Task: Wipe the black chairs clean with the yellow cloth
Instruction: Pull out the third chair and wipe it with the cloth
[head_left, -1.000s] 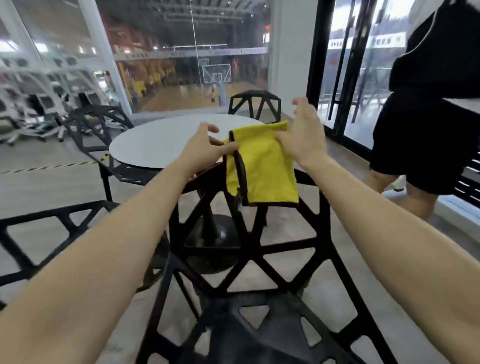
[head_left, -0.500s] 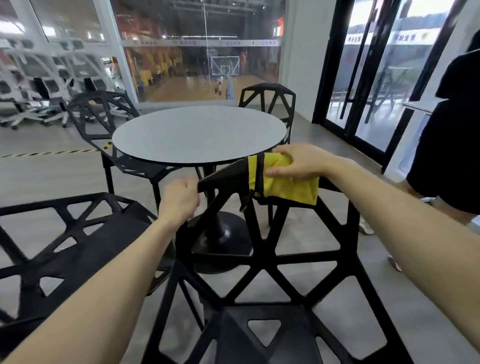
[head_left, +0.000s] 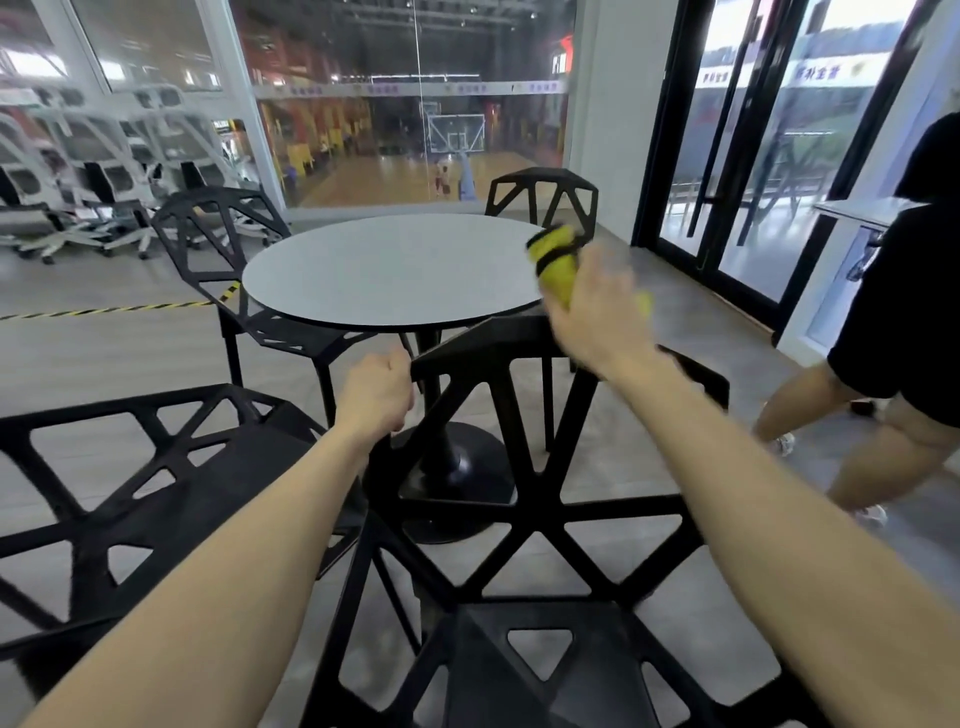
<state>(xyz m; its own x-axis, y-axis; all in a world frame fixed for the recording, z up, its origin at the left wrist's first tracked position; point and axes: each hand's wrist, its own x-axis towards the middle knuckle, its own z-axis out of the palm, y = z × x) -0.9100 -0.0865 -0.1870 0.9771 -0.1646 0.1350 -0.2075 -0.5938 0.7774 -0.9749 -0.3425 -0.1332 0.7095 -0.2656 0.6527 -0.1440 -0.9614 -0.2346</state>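
Note:
A black lattice chair (head_left: 524, 499) stands right in front of me, its backrest top near the table. My left hand (head_left: 375, 396) grips the left corner of that backrest top. My right hand (head_left: 597, 306), blurred by motion, is raised above the backrest's right side and holds the bunched yellow cloth (head_left: 556, 262), which is off the chair. A second black chair (head_left: 130, 499) is at my left. Two more black chairs stand beyond the table, one at the left (head_left: 218, 244) and one at the far side (head_left: 540, 197).
A round grey table (head_left: 384, 270) on a black pedestal stands just past my chair. A person in black shorts (head_left: 893, 374) stands close at the right, by the glass doors (head_left: 737, 156). White office chairs (head_left: 93, 208) crowd the far left.
My right hand has lifted the yellow cloth off the backrest top and bunched it up. My left hand has closed on the backrest's left corner. The person at the right has come further into view.

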